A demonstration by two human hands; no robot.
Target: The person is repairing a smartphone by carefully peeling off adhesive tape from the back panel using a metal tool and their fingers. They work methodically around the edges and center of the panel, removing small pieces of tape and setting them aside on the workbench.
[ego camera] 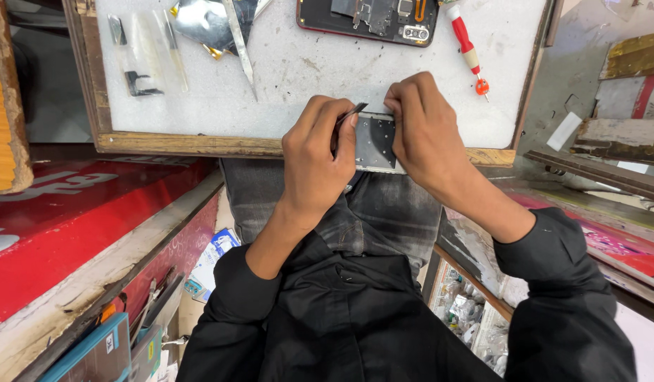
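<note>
Both hands meet at frame centre, at the near edge of the white work board (299, 78). Left hand (316, 159) is fisted, knuckles up, pinching a thin dark tool (351, 112) between thumb and forefinger, tip pointing right. Right hand (426, 131) is curled, fingertips pressing down on a flat grey metal phone part (375, 141) that overhangs the board's wooden rim. Forearms angle in from lower frame, black sleeves pushed back. Opened phone (369, 20) and red screwdriver (467, 44) lie at top.
</note>
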